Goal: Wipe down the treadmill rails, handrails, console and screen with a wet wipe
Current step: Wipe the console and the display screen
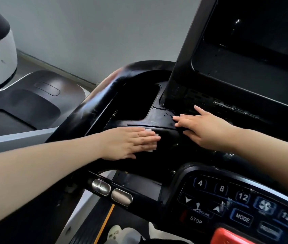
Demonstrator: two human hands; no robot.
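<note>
White wet wipe (151, 138) lies under our flat left hand (129, 142) on the black console (159, 120); right hand (201, 128), fingers spread, rests just right, holding nothing.

Both arms reaching forward, left hand (131, 142) lying flat with fingers straight, right hand (199, 128) resting palm down, fingers spread.

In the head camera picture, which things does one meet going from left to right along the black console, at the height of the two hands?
Left hand lying flat, white wet wipe under its fingers, right hand resting open on the glossy black plastic console.
</note>
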